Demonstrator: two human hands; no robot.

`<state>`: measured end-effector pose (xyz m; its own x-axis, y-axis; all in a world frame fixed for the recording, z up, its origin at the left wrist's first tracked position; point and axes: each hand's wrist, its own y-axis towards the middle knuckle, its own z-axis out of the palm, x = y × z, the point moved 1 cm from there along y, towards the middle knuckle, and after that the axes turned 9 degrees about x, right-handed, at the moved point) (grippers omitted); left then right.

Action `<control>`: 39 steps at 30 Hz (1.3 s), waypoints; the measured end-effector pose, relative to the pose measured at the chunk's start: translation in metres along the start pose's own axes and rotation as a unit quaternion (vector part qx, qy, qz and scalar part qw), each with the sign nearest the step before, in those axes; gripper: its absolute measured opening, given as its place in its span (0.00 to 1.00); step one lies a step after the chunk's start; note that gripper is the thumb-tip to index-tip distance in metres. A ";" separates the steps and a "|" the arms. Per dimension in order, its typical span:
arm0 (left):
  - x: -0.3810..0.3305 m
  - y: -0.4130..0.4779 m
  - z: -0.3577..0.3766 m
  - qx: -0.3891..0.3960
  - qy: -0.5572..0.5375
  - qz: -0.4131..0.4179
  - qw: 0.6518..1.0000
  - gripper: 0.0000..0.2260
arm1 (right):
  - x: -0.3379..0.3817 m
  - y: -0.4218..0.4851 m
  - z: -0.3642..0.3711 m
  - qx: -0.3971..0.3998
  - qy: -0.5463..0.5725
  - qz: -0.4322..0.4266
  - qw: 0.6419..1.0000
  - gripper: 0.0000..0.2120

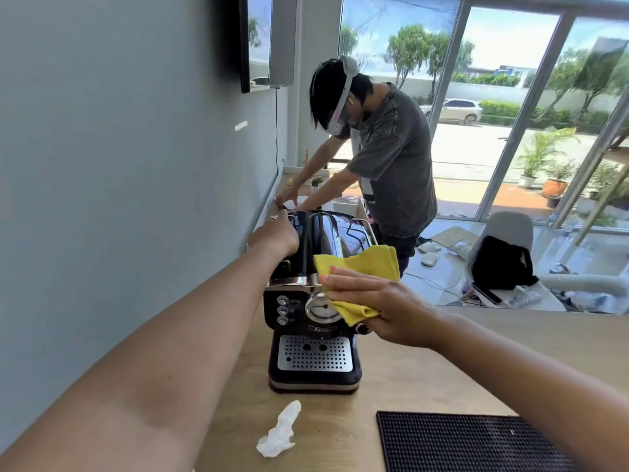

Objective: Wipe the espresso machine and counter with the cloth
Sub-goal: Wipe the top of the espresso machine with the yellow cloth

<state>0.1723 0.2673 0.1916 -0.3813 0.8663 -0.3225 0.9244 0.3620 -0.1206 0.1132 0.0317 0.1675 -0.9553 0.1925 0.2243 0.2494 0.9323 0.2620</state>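
Right hand [381,308] grasps one yellow microfibre cloth [360,264], fingers laid flat over it and thumb beneath, pressing it on the upper right front edge of the glossy black and chrome espresso machine [320,233]. Cloth fans up and away from the fingers. Left hand [275,236] rests on the machine's top at its left rear; fingers mostly hidden, so I cannot tell its grip.

Machine count: one. It stands on the pale wooden counter [425,376], front panel facing the wearer, long axis running away along the grey wall [119,165].

On the panel: three round buttons [282,310], one round gauge [320,308]; below, one perforated metal drip tray [315,352].

Nearer on the counter: one crumpled white tissue [280,430], one black ribbed rubber mat [469,444].
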 end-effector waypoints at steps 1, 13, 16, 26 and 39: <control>0.001 0.000 0.000 0.001 0.003 0.000 1.000 0.33 | -0.003 -0.008 0.000 -0.008 -0.028 -0.006 1.000 0.24; 0.002 -0.005 0.001 -0.007 0.014 -0.010 1.000 0.32 | -0.035 -0.071 -0.002 -0.217 -0.125 0.235 0.939 0.12; 0.003 -0.003 0.003 -0.012 -0.004 -0.009 1.000 0.31 | -0.034 -0.058 -0.023 -0.403 0.095 0.386 0.825 0.16; 0.010 -0.001 0.001 0.000 -0.107 -0.041 0.993 0.22 | -0.030 0.076 -0.095 -0.515 0.193 0.290 0.783 0.17; 0.014 0.013 0.004 -0.010 -0.161 -0.042 0.986 0.15 | -0.073 0.102 -0.037 -0.229 0.006 0.404 0.886 0.27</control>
<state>0.1795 0.2826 0.1813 -0.4309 0.6801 -0.5932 0.8877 0.4376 -0.1433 0.2148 0.1015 0.2127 -0.4350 0.7345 0.5209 0.8914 0.2696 0.3643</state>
